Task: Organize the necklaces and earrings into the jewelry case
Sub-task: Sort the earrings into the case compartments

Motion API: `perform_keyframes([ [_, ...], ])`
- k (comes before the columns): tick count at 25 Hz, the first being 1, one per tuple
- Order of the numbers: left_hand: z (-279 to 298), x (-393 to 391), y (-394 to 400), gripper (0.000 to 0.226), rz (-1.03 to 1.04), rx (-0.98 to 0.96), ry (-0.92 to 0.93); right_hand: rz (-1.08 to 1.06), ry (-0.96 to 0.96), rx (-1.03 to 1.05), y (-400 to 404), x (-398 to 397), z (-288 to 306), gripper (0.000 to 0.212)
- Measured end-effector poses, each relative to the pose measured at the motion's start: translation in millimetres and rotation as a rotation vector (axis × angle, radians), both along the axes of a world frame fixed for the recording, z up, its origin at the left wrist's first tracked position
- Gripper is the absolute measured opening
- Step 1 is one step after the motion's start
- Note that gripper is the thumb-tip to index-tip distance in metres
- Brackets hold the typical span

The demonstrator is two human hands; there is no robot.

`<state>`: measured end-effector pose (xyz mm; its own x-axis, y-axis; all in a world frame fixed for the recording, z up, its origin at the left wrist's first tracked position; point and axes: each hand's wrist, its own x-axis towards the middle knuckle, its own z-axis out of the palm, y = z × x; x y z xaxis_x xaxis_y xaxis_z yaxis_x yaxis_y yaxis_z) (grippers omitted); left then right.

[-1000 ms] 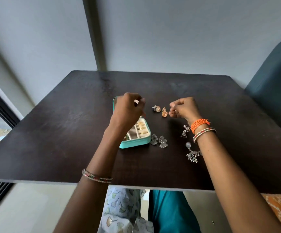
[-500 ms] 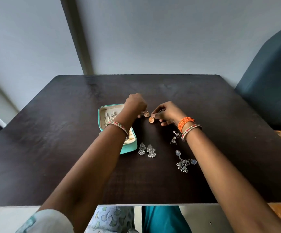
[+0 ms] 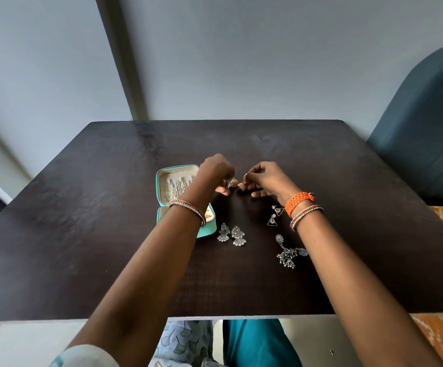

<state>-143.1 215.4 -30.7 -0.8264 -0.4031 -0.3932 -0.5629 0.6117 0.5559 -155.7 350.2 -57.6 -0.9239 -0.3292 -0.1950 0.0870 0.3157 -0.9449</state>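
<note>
An open teal jewelry case (image 3: 162,178) lies on the dark table (image 3: 82,234); its raised lid holds several hanging chains. Just right of the case, my left hand (image 3: 216,170) pinches one small copper bell earring (image 3: 232,183). Facing it, my right hand (image 3: 266,180) pinches the matching copper earring (image 3: 242,185). Both earrings are lifted slightly off the table, close together. My left forearm hides most of the case's lower tray.
On the table lie a pair of silver fan earrings (image 3: 231,235), a pair of triangle earrings (image 3: 274,215) and a tangle of silver drop earrings (image 3: 289,254) by my right forearm. A dark blue chair (image 3: 427,133) stands at the right.
My left hand left the case and moved right to the copper earrings. Both hands have closed on them and raised them a little. The camera tilted, shifting the view.
</note>
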Motion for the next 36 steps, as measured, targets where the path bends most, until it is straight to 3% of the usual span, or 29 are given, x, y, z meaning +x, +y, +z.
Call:
perform_keyframes([
  [4, -5.3, 1.1, 6.5, 0.011, 0.026, -0.039, 0.108, -0.042, 0.049, -0.045, 4.0, 5.0, -0.4, 0.014],
  [11, -20.4, -5.4, 10.7, 0.025, 0.088, 0.019, 0.266, -0.053, 0.107, -0.079, 10.8, 2.2, -7.0, 0.014],
  [14, -28.7, -5.3, 8.5, 0.012, 0.071, 0.127, 0.459, -0.069, 0.105, -0.114, 11.5, 4.3, -8.0, 0.008],
  [16, -24.3, 0.7, 7.8, 0.013, 0.054, 0.257, 0.588, -0.145, 0.137, -0.203, 13.1, 7.6, -3.1, 0.020],
  [18, -13.6, 4.8, 3.5, 0.013, -0.004, 0.361, 0.697, -0.232, 0.180, -0.307, 15.4, 11.2, 7.1, 0.026],
  [23, 19.6, 29.4, -5.1, 0.022, -0.277, 0.403, 0.840, -0.245, 0.158, -0.529, 15.6, 20.6, 43.8, 0.019],
  [26, 26.1, 48.2, -6.2, 0.019, -0.316, 0.470, 0.938, -0.219, 0.158, -0.539, 10.7, 31.4, 56.8, 0.018],
  [30, 29.9, 67.3, -8.6, 0.025, -0.223, 0.693, 0.964, -0.166, 0.178, -0.532, 10.0, 42.2, 58.0, 0.020],
  [36, 23.6, 88.5, -17.7, 0.018, -0.065, 1.025, 0.898, -0.079, -0.030, -0.708, 3.3, 57.9, 54.8, 0.020],
])
